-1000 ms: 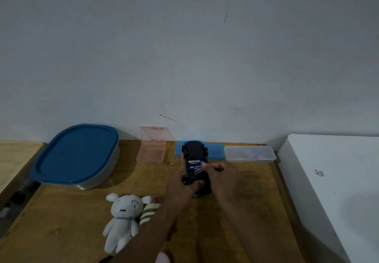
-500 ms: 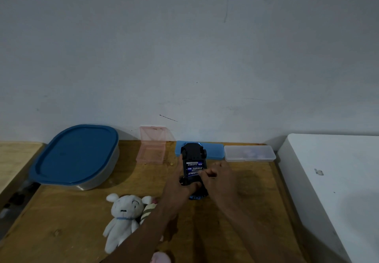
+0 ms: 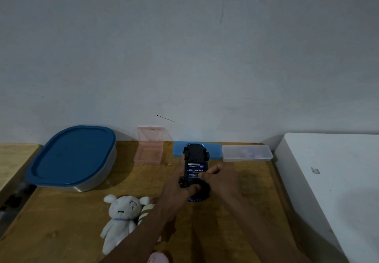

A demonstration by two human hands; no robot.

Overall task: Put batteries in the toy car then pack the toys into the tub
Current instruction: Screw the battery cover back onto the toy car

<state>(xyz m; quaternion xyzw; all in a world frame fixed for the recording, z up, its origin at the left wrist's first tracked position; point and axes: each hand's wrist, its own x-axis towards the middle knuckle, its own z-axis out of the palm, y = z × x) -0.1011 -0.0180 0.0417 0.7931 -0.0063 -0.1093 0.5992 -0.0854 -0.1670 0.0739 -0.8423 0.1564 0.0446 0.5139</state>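
Left hand [image 3: 176, 189]: fingers [image 3: 191, 189] wrapped round the near end of the toy car [image 3: 194, 153], grasping it. The car is held above the table with its underside up and its far end pointing away from the person.

Right hand [image 3: 223, 178]: fingers curled, tips [image 3: 206, 173] against the open battery bay from the right side. Cannot tell whether they pinch a cell or only press on it.

Batteries [image 3: 195, 170]: seated side by side across the bay, labels facing up, directly between the two hands. No cover over the bay.

Just under the fingers: a dark rounded piece, too dim to identify, and below it the wooden table [image 3: 225, 232].

Beyond the fingertips, behind the car: a flat blue case [image 3: 214, 153] against the wall [image 3: 184, 57]. Touching its right end is a clear case [image 3: 247, 153], lid closed, contents blurred. Left of the blue case, a little apart, is a pink transparent box [image 3: 150, 150], open, with its lid standing upright.

Left of and nearer than the left hand, beside the forearm: a white plush toy [image 3: 121, 215] lying on its back. A striped plush toy [image 3: 146, 209] lies against its right side, partly hidden by the arm.

Far left of the hands: the tub [image 3: 96, 182], grey-walled, with its blue lid [image 3: 71, 158] on, well apart from the car.

Far right of the hands: a white raised surface [image 3: 332, 180] bordering the table.

Bottom edge, under the left forearm: a pink object [image 3: 159, 257], cut off by the frame.
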